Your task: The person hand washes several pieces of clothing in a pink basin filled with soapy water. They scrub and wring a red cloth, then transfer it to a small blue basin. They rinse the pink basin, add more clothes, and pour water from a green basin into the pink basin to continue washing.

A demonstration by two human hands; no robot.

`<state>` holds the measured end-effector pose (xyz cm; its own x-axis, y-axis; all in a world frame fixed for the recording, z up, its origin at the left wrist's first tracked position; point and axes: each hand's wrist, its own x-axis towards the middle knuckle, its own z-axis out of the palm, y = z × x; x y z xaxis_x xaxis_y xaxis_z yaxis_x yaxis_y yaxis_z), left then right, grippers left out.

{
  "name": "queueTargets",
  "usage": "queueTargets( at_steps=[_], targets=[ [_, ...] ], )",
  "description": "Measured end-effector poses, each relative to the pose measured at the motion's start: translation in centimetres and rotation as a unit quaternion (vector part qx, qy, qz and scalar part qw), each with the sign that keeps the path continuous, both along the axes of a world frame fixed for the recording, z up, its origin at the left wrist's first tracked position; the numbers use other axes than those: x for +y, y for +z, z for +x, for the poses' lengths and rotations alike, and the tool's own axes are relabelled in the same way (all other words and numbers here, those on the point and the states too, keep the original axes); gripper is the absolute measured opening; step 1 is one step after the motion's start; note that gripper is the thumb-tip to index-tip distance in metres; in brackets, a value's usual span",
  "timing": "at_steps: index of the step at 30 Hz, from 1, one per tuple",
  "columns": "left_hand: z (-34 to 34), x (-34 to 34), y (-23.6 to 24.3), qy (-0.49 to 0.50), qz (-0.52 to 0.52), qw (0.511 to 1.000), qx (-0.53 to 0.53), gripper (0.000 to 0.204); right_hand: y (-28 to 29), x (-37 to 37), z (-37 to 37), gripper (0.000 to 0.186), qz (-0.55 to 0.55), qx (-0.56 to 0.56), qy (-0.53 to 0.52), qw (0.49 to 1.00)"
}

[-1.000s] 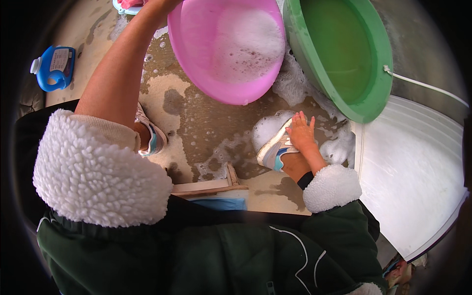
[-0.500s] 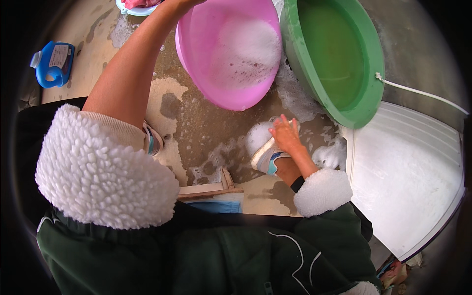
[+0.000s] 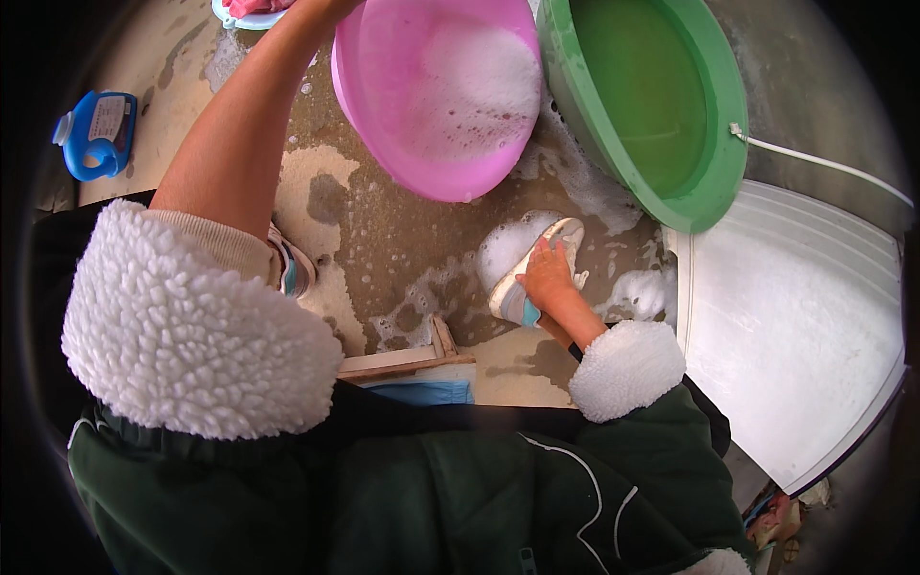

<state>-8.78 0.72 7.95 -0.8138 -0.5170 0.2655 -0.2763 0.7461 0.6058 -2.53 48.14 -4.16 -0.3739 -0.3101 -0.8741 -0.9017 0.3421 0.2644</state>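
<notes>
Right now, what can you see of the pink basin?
The pink basin looks like smooth plastic, with a rounded rim, cut off by the picture's top edge. White suds lie inside, mostly rightward. It appears tilted above the wet floor, close beside the green tub; contact is unclear. The left forearm extends to its upper left, hand out of view.

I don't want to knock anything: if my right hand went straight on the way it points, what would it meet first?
Probably the rim of the pink basin, once your right hand clears the right sneaker beneath it; depth is unclear, so floor foam might come first.
</notes>
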Motion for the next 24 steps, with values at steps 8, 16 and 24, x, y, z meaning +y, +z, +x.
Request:
queueTargets(
  at_steps=[8,16,24],
  targets=[
    [-0.1,0.2,-0.3,0.009,0.015,0.999,0.032,0.03,0.6,0.3,3.2,0.065,-0.032,-0.043,0.01,0.999],
    [0.7,0.3,-0.2,0.03,0.002,0.999,0.013,0.03,2.1,-1.1,9.4,0.059,0.025,-0.267,0.054,0.962],
    [0.7,-1.0,-1.4,0.015,-0.03,0.999,-0.003,0.029,2.8,-2.1,5.7,0.05,-0.096,-0.175,-0.041,0.979]
  ],
)
